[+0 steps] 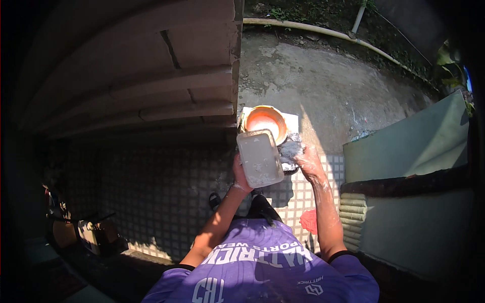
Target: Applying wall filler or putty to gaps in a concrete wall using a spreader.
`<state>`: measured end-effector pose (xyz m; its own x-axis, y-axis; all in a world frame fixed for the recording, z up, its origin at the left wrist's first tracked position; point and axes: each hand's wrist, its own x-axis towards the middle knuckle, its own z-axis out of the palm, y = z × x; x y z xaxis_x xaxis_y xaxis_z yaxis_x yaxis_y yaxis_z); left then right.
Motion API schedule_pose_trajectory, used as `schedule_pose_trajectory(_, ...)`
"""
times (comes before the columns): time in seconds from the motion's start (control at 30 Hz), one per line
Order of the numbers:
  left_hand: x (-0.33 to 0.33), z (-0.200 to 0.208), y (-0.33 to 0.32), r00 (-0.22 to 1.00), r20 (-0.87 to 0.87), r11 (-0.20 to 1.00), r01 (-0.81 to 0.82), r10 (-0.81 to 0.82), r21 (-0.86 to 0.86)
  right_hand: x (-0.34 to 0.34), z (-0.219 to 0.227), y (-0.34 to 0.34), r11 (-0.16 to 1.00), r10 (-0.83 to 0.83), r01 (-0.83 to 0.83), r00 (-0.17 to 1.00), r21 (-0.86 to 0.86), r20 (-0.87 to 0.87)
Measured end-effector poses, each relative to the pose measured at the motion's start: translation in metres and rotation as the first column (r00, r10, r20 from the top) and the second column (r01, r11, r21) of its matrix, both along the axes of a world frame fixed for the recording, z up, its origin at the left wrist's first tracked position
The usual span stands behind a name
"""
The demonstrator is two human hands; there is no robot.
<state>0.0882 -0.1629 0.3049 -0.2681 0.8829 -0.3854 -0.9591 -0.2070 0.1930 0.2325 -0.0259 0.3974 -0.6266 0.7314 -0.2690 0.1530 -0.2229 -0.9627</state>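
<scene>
My left hand grips the left side of a shallow rectangular container, pale grey, with white smears on its flat face. It is held tilted in front of me. My right hand, streaked with white up the forearm, has its fingers closed at a wet grey-white clump; whether this is a cloth or a paste I cannot make out. Just beyond the container stands a round orange basin with a pale rim. Part of its near side is hidden behind the container. A white surface shows under and beside the basin.
Stairs overhang on the left. Tiled floor lies below, with rough concrete farther off. A low green wall bounds the right. A red cloth lies near my right forearm, and a dark sandal shows by my left arm.
</scene>
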Motion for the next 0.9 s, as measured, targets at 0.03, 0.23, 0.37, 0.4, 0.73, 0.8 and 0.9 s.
schedule_pose_trajectory(0.03,-0.001,0.007,-0.001,1.0,-0.006,1.0,0.002,-0.002,0.01,-0.011,0.013,-0.003,1.0,-0.002,0.002,1.0,0.01,-0.006)
schedule_pose_trajectory(0.23,-0.009,0.033,-0.006,0.997,-0.072,0.997,0.009,-0.003,0.077,-0.059,0.067,-0.011,0.862,0.111,-0.3,0.898,0.409,0.425)
schedule_pose_trajectory(0.37,-0.014,0.045,-0.012,0.995,-0.086,0.994,0.049,-0.041,0.097,-0.083,0.062,-0.002,0.691,0.22,-0.403,0.908,0.6,0.357)
schedule_pose_trajectory(0.4,-0.015,0.047,-0.014,0.996,-0.083,0.992,0.053,-0.043,0.114,-0.087,0.059,-0.001,0.693,0.227,-0.424,0.896,0.583,0.383)
schedule_pose_trajectory(0.73,-0.019,0.06,-0.025,0.995,-0.091,0.998,0.034,-0.03,0.052,-0.125,0.038,-0.007,0.58,0.338,-0.483,0.875,0.656,0.346)
schedule_pose_trajectory(0.8,-0.019,0.057,-0.025,0.997,-0.071,0.999,0.025,-0.022,0.04,-0.127,0.06,-0.02,0.532,0.326,-0.567,0.823,0.628,0.466)
schedule_pose_trajectory(0.9,-0.021,0.051,-0.024,0.996,-0.09,0.999,0.0,0.005,0.053,-0.128,0.074,-0.029,0.418,0.347,-0.621,0.783,0.663,0.516)
